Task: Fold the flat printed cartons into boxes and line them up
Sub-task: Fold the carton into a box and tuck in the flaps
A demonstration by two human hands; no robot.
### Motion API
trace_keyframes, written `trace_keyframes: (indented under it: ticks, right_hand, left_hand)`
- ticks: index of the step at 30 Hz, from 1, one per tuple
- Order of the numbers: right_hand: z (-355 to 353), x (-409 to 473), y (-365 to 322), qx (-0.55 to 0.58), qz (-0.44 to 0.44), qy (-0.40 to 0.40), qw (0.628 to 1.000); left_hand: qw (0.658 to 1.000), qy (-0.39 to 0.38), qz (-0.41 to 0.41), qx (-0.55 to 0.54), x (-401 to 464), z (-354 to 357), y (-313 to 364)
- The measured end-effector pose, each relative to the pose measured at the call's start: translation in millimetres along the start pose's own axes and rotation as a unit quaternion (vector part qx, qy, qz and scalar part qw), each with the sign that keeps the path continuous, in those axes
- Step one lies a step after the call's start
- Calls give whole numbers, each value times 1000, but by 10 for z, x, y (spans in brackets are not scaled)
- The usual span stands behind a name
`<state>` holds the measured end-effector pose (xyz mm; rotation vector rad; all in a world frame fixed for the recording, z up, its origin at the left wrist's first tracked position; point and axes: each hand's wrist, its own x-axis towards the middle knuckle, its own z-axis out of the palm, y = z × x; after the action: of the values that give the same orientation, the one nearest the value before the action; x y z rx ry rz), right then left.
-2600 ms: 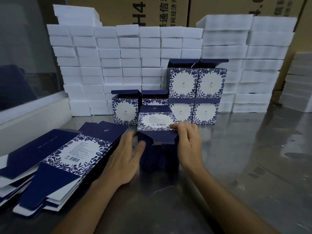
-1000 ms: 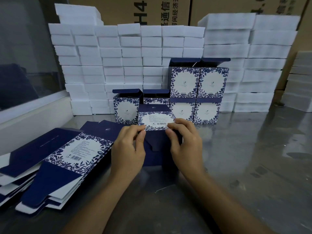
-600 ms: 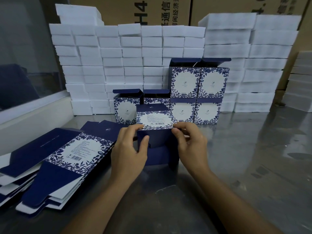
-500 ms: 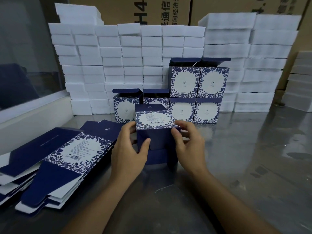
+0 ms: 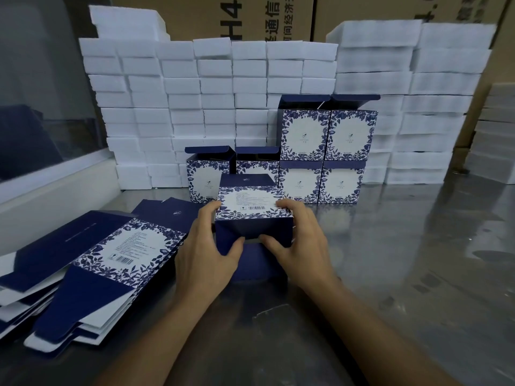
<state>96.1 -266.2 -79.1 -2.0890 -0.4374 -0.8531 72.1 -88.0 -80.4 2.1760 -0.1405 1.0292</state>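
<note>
A half-formed blue floral carton (image 5: pixel 252 210) lies on its side on the steel table (image 5: pixel 404 260), barcode panel up, navy end facing me. My left hand (image 5: pixel 206 257) grips its left side and my right hand (image 5: pixel 302 240) its right side; both thumbs press the navy end flaps. A navy flap lies flat on the table below the thumbs. Several finished boxes (image 5: pixel 323 151) stand behind it in a row, two of them stacked on others, lids up. A pile of flat cartons (image 5: pixel 92 263) lies to the left.
Stacks of white foam blocks (image 5: pixel 211 101) form a wall behind the boxes, with brown shipping cartons (image 5: pixel 267 18) above them. A glass partition with a white sill (image 5: pixel 55 176) runs along the left. More foam stacks (image 5: pixel 496 135) stand at the far right.
The carton has been squared up into a box shape. Both hands have slid from its top edge down to its sides, and the thumbs now press the navy end flaps inward.
</note>
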Motion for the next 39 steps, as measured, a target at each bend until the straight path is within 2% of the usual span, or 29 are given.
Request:
trace_keyframes:
  ticks: [5,8,11,15,19,23,24,27,29,31,34,39]
  right_hand:
    - [-20,-23,-67,19,-3,-2,1000]
    - [-42,-20,-141,54,-28,30,998]
    - [-26,-30,-224,74,-34,55,995]
    - [-9,-25,-255,46,-28,84,995]
    - [-15,-37,-172,40,-16,43,998]
    - [-1,-33,-97,30,17,25,999]
    - [-7,-28,-74,27,29,21,999]
    - [-22,-35,-40,39,80,-1,996]
    - [-20,-44,-48,50,103,-7,993]
    - [-23,-42,-52,69,125,-3,990]
    - [-13,-48,-48,109,154,-21,982]
    - [1,-54,-102,163,159,-34,973]
  left_hand:
    - [1000,-2,3,-4,-15,16,-7]
    - [1000,12,4,-28,-10,1,15]
    - [995,21,2,-94,-3,-7,60]
    - [980,-13,22,-196,-10,-2,79]
    - [966,-33,-40,-253,-3,-7,73]
    - [936,-49,-166,-307,69,23,16]
    - [938,-40,-177,-295,93,22,3]
    - [965,-18,-160,-205,118,24,-28]
    - [969,-7,-155,-193,118,16,-44]
    - [959,-2,-179,-219,131,0,-48]
    - [927,-34,-239,-286,144,-34,-13]
    - [911,-81,-238,-328,102,-25,5]
